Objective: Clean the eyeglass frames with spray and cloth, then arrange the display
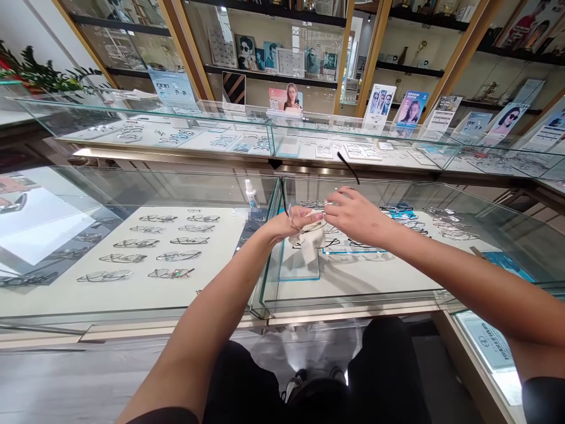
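Note:
Over the glass counter I hold a pair of eyeglasses (349, 168), its dark temple arms pointing up and away from me. My left hand (293, 222) is closed around the left side of the frame, with the thumb stretched toward the right. A cream cleaning cloth (310, 241) hangs down beneath the fingers of that hand. From the other side, my right hand (355, 215) pinches the frame near its right lens, fingers bent. Most of the lenses is hidden by the fingers and the cloth.
Under the glass top (176, 312) lie rows of eyeglasses (179, 255). A white spray bottle (251, 194) stands beyond my left hand. Farther back is a second glass display case (176, 154) with eyeglasses and upright cards (378, 106). A drawer or ledge (468, 365) juts out at the lower right.

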Available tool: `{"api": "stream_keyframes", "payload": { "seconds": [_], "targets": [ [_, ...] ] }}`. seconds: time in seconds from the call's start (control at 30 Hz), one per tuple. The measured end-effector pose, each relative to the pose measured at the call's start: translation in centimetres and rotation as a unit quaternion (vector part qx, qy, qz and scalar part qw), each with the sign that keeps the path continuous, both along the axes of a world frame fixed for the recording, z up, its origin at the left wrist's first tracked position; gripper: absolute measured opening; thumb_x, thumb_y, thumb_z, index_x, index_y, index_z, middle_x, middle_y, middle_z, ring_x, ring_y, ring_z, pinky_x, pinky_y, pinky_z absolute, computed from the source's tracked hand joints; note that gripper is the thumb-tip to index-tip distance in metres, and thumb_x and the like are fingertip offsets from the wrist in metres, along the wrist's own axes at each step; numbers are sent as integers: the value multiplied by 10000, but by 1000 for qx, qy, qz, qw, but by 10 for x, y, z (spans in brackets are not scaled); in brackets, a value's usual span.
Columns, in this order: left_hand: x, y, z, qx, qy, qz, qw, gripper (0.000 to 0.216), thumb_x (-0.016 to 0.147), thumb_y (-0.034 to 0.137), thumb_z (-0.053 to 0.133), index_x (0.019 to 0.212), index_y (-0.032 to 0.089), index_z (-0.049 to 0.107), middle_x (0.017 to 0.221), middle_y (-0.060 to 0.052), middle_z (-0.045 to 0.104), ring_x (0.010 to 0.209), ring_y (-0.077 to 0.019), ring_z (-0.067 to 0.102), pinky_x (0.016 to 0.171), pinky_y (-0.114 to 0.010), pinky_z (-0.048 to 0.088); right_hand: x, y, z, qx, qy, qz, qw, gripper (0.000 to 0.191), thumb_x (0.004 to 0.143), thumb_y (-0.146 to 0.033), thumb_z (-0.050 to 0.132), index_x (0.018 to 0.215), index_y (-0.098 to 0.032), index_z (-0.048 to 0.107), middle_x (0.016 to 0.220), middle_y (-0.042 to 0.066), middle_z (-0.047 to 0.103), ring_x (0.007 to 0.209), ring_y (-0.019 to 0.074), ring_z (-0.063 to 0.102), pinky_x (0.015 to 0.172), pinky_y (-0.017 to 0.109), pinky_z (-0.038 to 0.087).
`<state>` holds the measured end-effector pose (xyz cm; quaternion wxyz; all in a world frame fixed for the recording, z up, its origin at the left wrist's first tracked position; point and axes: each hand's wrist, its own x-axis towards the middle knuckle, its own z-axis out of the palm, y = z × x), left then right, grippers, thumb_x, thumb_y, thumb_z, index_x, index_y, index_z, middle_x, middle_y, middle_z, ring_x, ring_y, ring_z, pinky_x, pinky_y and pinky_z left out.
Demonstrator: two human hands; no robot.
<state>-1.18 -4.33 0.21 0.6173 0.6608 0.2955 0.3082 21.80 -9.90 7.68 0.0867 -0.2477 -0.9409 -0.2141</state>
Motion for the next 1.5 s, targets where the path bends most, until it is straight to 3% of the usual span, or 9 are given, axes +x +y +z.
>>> {"api": "stream_keyframes", "payload": {
  "seconds": [0.2, 0.27, 0.37, 0.5, 0.6, 0.83, 1.1, 1.33, 1.5],
  "targets": [
    [-4, 14, 0, -122, -97, 100, 983, 494, 754, 611, 929, 860, 159, 761, 747, -37, 718, 638, -141, 601, 595, -266, 434, 17, 6, -6, -80, 195, -96, 973, 223, 1012, -143, 617, 871, -226, 768, 974, 92, 804, 1133, 320, 604, 1086, 527, 359],
    [-2, 17, 0, -122, -138, 113, 976, 477, 779, 579, 929, 892, 145, 767, 743, -37, 718, 649, -136, 620, 606, -248, 467, 20, 8, -7, -159, 349, -115, 916, 170, 1013, -292, 678, 883, -240, 774, 1008, 75, 816, 1097, 310, 625, 1044, 517, 404],
    [1, 14, 1, -94, -190, 101, 972, 477, 808, 570, 921, 946, 140, 770, 759, -18, 699, 665, -110, 611, 660, -225, 515, 18, 12, -8, -318, 548, -97, 768, 228, 945, -476, 772, 875, -260, 791, 1010, 52, 825, 1030, 278, 673, 998, 478, 465],
    [5, 3, 5, -51, -219, 85, 971, 436, 872, 570, 874, 976, 160, 765, 756, 3, 656, 654, -95, 562, 671, -218, 510, 3, 20, -10, -442, 664, -39, 602, 301, 770, -566, 920, 850, -292, 824, 1033, 26, 834, 1081, 248, 699, 1064, 438, 480],
    [9, -8, 9, -31, -215, 67, 974, 456, 883, 597, 852, 994, 163, 767, 796, -17, 678, 701, -116, 588, 679, -233, 502, -11, 26, -15, -470, 700, -17, 537, 343, 663, -563, 988, 802, -301, 817, 1036, 11, 828, 1086, 230, 699, 1040, 397, 502],
    [26, -25, 9, -28, -225, 55, 972, 540, 853, 654, 853, 1044, 167, 720, 744, 17, 652, 627, -104, 557, 606, -232, 455, -49, 27, -30, -506, 746, -8, 433, 442, 571, -563, 1024, 804, -268, 790, 916, -11, 780, 750, 154, 625, 663, 298, 491],
    [30, -29, 6, -22, -248, 140, 958, 596, 747, 578, 958, 1089, 179, 676, 786, 27, 694, 628, -96, 595, 589, -218, 463, -77, 21, -41, -491, 775, 21, 397, 411, 615, -559, 1009, 787, -253, 796, 887, -11, 756, 765, 139, 624, 674, 274, 514],
    [33, -27, 3, 6, -279, 213, 936, 575, 802, 697, 866, 950, 168, 694, 777, 6, 697, 674, -103, 582, 638, -222, 456, -85, 19, -48, -468, 777, 39, 418, 335, 702, -530, 958, 813, -274, 772, 1024, 4, 804, 839, 166, 678, 728, 299, 547],
    [33, -24, -2, 21, -246, 212, 946, 579, 845, 745, 799, 906, 176, 704, 699, 20, 624, 630, -109, 537, 606, -236, 436, -77, 19, -55, -438, 783, 28, 440, 285, 747, -490, 945, 801, -263, 781, 857, -9, 768, 782, 158, 643, 716, 291, 517]
  ]
}}
